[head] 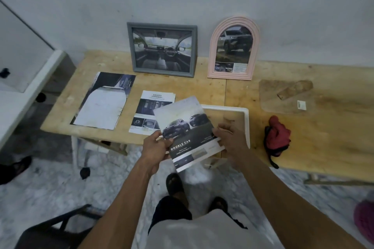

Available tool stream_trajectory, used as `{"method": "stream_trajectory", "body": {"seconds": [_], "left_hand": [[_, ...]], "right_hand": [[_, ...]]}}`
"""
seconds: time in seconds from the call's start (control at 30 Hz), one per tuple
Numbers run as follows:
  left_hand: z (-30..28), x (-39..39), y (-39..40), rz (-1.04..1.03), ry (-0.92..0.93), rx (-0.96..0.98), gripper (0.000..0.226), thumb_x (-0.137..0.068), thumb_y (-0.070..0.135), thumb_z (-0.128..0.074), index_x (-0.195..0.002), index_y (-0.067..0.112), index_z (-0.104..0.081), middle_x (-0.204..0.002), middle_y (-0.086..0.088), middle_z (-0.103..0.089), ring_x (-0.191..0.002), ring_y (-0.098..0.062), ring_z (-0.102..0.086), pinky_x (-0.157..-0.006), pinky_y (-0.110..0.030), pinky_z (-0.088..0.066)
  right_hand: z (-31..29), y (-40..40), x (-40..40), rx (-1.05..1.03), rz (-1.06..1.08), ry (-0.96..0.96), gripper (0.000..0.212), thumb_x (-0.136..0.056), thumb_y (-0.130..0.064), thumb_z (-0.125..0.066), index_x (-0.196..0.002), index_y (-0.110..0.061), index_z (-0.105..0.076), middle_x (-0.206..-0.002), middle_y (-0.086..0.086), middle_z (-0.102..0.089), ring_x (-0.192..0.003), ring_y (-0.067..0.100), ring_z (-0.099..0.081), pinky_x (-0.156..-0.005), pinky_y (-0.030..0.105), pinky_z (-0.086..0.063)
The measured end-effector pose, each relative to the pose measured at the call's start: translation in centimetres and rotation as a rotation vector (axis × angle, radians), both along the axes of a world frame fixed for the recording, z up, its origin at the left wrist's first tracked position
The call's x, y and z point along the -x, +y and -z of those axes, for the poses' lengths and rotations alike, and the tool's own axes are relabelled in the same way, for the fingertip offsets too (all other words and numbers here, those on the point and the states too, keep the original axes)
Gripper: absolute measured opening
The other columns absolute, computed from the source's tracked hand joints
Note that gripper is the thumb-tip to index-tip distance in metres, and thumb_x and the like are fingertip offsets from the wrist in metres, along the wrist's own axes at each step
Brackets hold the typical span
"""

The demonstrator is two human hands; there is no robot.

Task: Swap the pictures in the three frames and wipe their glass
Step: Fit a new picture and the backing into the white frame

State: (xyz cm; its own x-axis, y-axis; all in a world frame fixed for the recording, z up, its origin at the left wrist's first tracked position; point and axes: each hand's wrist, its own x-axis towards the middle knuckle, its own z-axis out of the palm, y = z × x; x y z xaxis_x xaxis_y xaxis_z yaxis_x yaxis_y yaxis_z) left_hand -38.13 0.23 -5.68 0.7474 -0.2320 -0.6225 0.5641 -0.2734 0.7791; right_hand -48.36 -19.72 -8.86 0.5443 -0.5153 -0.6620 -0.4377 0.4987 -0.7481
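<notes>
A car picture reading "DOUBLE CAB" (188, 127) is held above the table's front edge. My left hand (156, 148) pinches its lower left edge and my right hand (230, 140) grips its right edge. Under it a white frame (245, 123) lies flat on the table, partly hidden by the picture. A grey frame (162, 26) with a car-interior picture and a pink arched frame (212, 46) with a truck picture lean upright against the wall. Two loose pictures lie on the table: a "SAFETY" sheet (147, 107) and a larger pale sheet (103, 105).
A red cloth (277, 135) with a dark strap lies on the wooden table (323, 137) to the right. A brown backing board (283, 95) with a stand lies at the back right. A white counter (30, 87) stands to the left.
</notes>
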Motion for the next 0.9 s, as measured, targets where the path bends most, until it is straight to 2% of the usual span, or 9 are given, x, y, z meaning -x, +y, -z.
{"method": "stream_trajectory", "body": {"seconds": [0.13,0.23,0.37,0.5,0.6,0.7,0.8,0.83,0.9], "left_hand": [[-0.8,-1.8,1.3,-0.002,-0.001,0.014,0.022,-0.092,-0.006,-0.06,-0.102,0.012,-0.067,-0.08,-0.009,-0.074,-0.061,-0.017,-0.069,-0.053,-0.03,-0.056],[-0.8,-4.4,3.0,-0.115,-0.025,-0.012,0.019,-0.089,-0.004,-0.067,-0.097,0.013,-0.065,-0.08,-0.012,-0.074,-0.06,-0.018,-0.069,-0.054,-0.029,-0.058],[0.0,-10.1,7.0,-0.186,-0.098,-0.085,0.016,-0.085,0.0,-0.074,-0.096,0.009,-0.066,-0.088,-0.018,-0.075,-0.065,-0.023,-0.07,-0.056,-0.03,-0.059],[0.9,-17.7,12.2,-0.107,-0.164,-0.194,0.015,-0.085,0.007,-0.075,-0.097,0.015,-0.07,-0.086,-0.013,-0.076,-0.081,-0.033,-0.074,-0.074,-0.047,-0.062],[1.5,-23.4,16.2,-0.043,-0.183,-0.276,0.018,-0.083,0.005,-0.076,-0.096,0.017,-0.071,-0.081,-0.015,-0.076,-0.081,-0.04,-0.073,-0.074,-0.057,-0.06],[2.1,-28.1,19.3,0.055,-0.207,-0.34,0.025,-0.08,-0.001,-0.077,-0.093,0.019,-0.07,-0.081,-0.015,-0.075,-0.074,-0.032,-0.073,-0.071,-0.051,-0.062],[3.0,-31.8,21.2,0.14,-0.225,-0.407,0.034,-0.077,-0.001,-0.079,-0.102,0.018,-0.067,-0.082,-0.005,-0.072,-0.072,-0.02,-0.071,-0.061,-0.032,-0.061],[3.3,-32.7,21.6,0.161,-0.237,-0.422,0.037,-0.077,0.0,-0.08,-0.105,0.019,-0.066,-0.083,-0.004,-0.071,-0.071,-0.018,-0.07,-0.06,-0.03,-0.06],[4.2,-34.3,22.4,0.204,-0.267,-0.448,0.04,-0.077,0.004,-0.08,-0.109,0.021,-0.064,-0.086,-0.005,-0.072,-0.075,-0.02,-0.07,-0.068,-0.036,-0.062]], "right_hand": [[-1.3,1.0,-2.5,0.101,-0.159,0.025,0.017,-0.085,-0.01,-0.071,-0.102,-0.011,-0.071,-0.092,0.013,-0.074,-0.078,0.03,-0.071,-0.059,0.037,-0.059],[-1.2,3.0,-5.5,0.116,-0.235,0.057,0.013,-0.086,-0.008,-0.069,-0.099,-0.011,-0.071,-0.09,0.013,-0.073,-0.067,0.025,-0.068,-0.05,0.029,-0.052],[-0.4,7.0,-11.5,0.12,-0.285,0.079,0.01,-0.086,-0.005,-0.069,-0.096,-0.003,-0.066,-0.091,0.014,-0.071,-0.078,0.025,-0.069,-0.062,0.034,-0.057],[0.5,12.4,-18.7,0.07,-0.31,0.089,0.004,-0.094,-0.01,-0.061,-0.09,-0.011,-0.061,-0.098,0.015,-0.066,-0.088,0.027,-0.065,-0.075,0.041,-0.059],[0.9,16.2,-23.5,0.14,-0.307,0.147,0.009,-0.091,-0.009,-0.065,-0.084,-0.014,-0.066,-0.094,0.013,-0.068,-0.086,0.026,-0.066,-0.066,0.032,-0.057],[1.1,19.7,-27.2,0.165,-0.329,0.159,0.013,-0.09,-0.008,-0.067,-0.082,-0.018,-0.065,-0.088,0.007,-0.067,-0.081,0.02,-0.063,-0.064,0.027,-0.054],[2.3,22.4,-29.8,0.192,-0.309,0.19,0.013,-0.086,-0.009,-0.072,-0.081,-0.019,-0.065,-0.09,0.007,-0.068,-0.084,0.02,-0.065,-0.074,0.033,-0.058],[2.8,23.0,-30.5,0.202,-0.3,0.211,0.015,-0.084,-0.011,-0.074,-0.08,-0.021,-0.066,-0.09,0.006,-0.069,-0.084,0.02,-0.066,-0.077,0.036,-0.059],[3.2,24.1,-31.6,0.214,-0.279,0.256,0.015,-0.083,-0.013,-0.075,-0.079,-0.023,-0.066,-0.087,0.003,-0.07,-0.082,0.021,-0.068,-0.075,0.039,-0.06]]}}
